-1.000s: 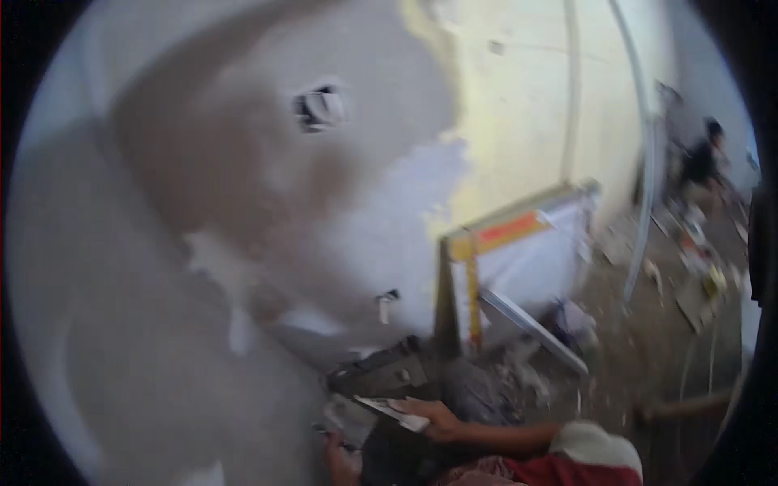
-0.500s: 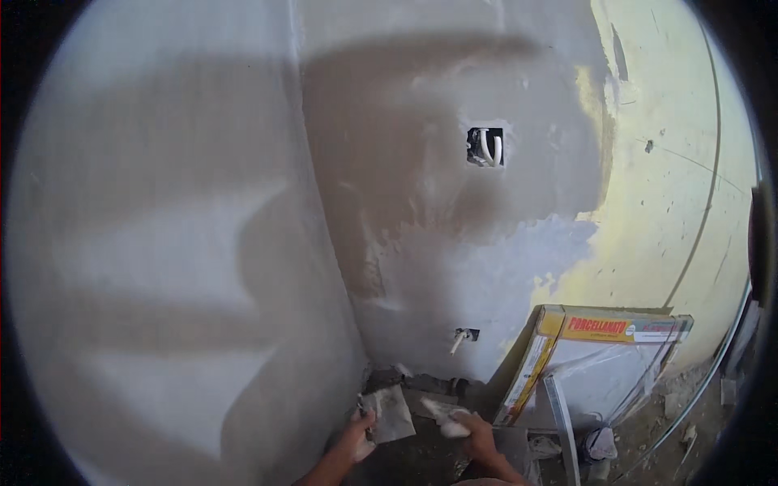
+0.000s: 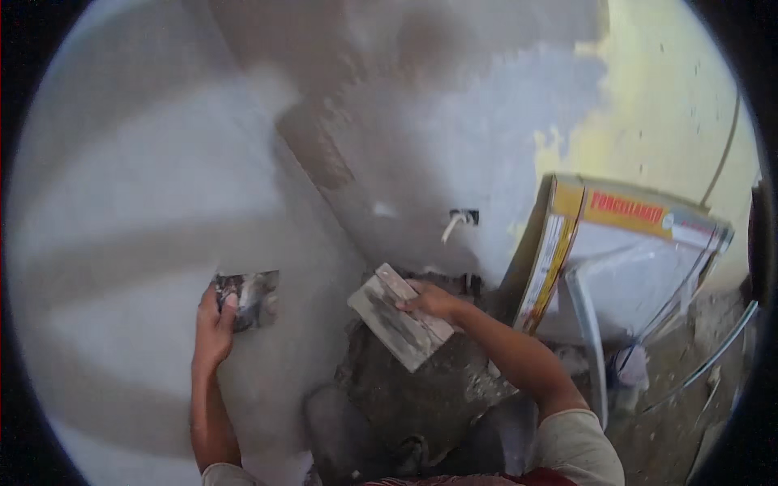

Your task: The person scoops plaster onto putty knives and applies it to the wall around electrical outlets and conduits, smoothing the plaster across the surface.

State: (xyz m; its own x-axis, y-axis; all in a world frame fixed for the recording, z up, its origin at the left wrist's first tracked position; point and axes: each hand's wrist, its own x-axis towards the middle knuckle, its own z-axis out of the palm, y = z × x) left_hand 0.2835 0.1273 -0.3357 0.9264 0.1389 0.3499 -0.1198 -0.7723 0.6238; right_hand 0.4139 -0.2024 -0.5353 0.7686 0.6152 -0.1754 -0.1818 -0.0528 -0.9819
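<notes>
My left hand (image 3: 214, 328) is closed on a small rectangular filling knife (image 3: 261, 298), its thumb across the dark, smeared metal blade. This knife is in front of the grey left wall (image 3: 130, 267); whether it touches the plaster I cannot tell. In my right hand (image 3: 431, 303) is a larger filling knife (image 3: 391, 322), gripped by a pale strip along one edge. Its flat blade carries grey smears of filler and is tilted over the floor by the corner. The fingers under this blade are hidden.
A wall box (image 3: 463, 217) with white conduit ends opens low in the far wall. A flat carton of tiles (image 3: 628, 251) leans at right, with a pale curved strip (image 3: 585, 336) before it. A hose (image 3: 717, 348) and rubble lie on the dirty floor (image 3: 454, 389). My knees are below.
The view has tipped downward. My hands have moved apart: the left with its knife to the left wall, the right up with its blade now turned flat into view.
</notes>
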